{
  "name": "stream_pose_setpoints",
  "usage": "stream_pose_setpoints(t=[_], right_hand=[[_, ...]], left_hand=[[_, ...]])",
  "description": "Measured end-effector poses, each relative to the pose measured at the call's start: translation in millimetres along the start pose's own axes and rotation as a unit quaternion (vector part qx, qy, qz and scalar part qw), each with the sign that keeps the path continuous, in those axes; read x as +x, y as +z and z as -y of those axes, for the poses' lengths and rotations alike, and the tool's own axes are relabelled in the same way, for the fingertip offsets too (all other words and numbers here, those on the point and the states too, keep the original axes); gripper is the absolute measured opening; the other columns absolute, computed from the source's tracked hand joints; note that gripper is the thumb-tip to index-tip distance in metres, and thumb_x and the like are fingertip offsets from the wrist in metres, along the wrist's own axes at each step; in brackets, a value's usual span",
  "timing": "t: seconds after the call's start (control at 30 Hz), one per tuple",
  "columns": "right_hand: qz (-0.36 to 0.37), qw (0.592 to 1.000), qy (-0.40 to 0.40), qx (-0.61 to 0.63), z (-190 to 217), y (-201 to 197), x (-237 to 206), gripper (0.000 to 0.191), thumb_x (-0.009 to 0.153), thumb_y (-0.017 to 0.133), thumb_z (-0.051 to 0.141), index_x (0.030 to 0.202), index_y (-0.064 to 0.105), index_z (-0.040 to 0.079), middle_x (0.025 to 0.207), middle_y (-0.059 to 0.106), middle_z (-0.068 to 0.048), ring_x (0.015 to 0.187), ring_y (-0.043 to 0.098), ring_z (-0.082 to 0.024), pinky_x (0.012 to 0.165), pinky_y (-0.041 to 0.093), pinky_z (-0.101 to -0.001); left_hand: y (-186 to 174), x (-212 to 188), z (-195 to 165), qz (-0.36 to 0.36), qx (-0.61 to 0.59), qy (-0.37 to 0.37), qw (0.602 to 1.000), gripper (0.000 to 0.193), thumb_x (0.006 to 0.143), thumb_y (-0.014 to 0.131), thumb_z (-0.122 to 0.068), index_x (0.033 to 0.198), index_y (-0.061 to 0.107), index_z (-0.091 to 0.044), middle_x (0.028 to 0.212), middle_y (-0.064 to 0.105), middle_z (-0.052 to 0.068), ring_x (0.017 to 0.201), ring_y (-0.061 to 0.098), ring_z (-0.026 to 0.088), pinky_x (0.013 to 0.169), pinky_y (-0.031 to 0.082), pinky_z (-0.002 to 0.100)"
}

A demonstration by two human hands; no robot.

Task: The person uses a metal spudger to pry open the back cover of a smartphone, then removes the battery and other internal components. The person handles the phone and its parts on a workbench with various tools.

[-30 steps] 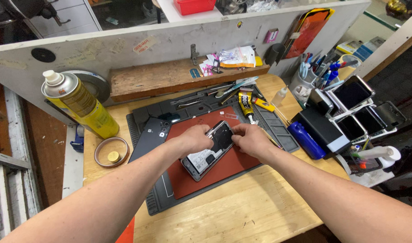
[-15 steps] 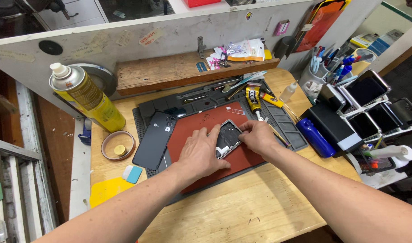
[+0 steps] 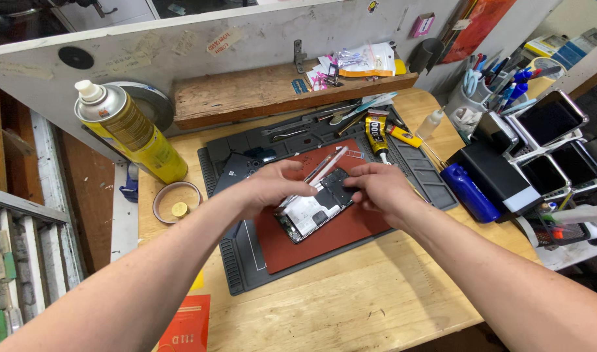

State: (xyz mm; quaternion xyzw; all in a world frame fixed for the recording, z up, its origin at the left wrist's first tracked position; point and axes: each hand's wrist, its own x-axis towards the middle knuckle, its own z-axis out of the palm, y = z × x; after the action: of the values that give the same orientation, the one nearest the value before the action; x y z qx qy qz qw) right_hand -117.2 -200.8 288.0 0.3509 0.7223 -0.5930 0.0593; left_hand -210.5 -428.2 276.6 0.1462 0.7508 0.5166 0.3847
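Head view: opened phone under both hands.

**Wooden bench and its load**

The wooden bench carries a dark work mat under both hands. Left of the left hand stand a yellow spray can and a tape roll; right of the right hand lies a blue bottle.

Small electronics repair workshop. Worn wooden bench with a grey work mat and red pad. Glue tube and hand tools at the far edge. Phones in a rack on the right, pen cup, spray can far left.
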Motion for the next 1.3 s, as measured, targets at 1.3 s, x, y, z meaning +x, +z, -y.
stream_pose_setpoints(t=[1.3], right_hand=[[-0.068, 0.954, -0.131, -0.26, 7.9, -14.4, -6.4, 0.033, 0.085, 0.073, 0.014, 0.116, 0.069, 0.002, 0.107, 0.072, -0.016, 0.102, 0.072, -0.032, 0.093, 0.059, -0.0434]], left_hand=[[-2.9, -4.8, 14.5, 0.022, -0.094, 0.024, 0.995, 0.062, 0.085, 0.063, -0.052, 0.13, 0.065, -0.009, 0.125, 0.068, 0.008, 0.113, 0.059, 0.017, 0.096, 0.046, 0.032]])
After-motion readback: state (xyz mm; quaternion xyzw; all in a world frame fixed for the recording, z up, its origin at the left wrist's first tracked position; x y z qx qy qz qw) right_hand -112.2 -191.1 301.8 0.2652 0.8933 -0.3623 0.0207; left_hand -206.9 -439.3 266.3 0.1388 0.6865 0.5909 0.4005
